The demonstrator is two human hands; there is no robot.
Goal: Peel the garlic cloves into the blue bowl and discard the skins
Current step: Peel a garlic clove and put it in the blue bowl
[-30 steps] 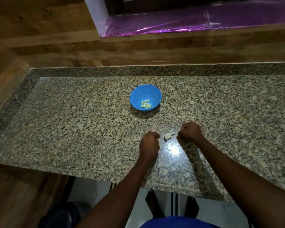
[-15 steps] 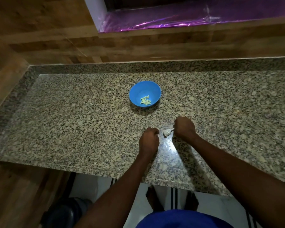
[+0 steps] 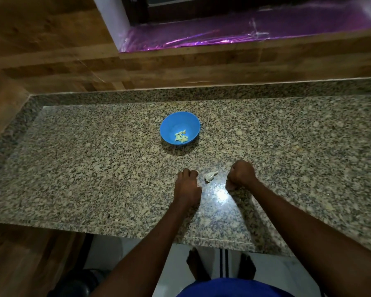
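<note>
1. Nearest the camera, two bare feet stand on the pale floor below the granite counter [image 3: 94,168]'s front edge.
2. The left hand [image 3: 186,187] rests on the counter, knuckles up, fingers curled under; whether they hold anything I cannot tell.
3. The right hand [image 3: 240,174] is clenched into a fist on the counter; whether anything sits inside it cannot be told.
4. A garlic piece [image 3: 210,176], whitish with skin on, lies on the counter between the hands, touching neither, slightly nearer the left fingers.
5. Farther back, well apart from both hands, the blue bowl [image 3: 180,123] holds several peeled cloves [image 3: 181,136].
6. Beyond the counter, a wood-patterned wall [image 3: 180,65] carries a sill lined with purple foil [image 3: 244,33].
</note>
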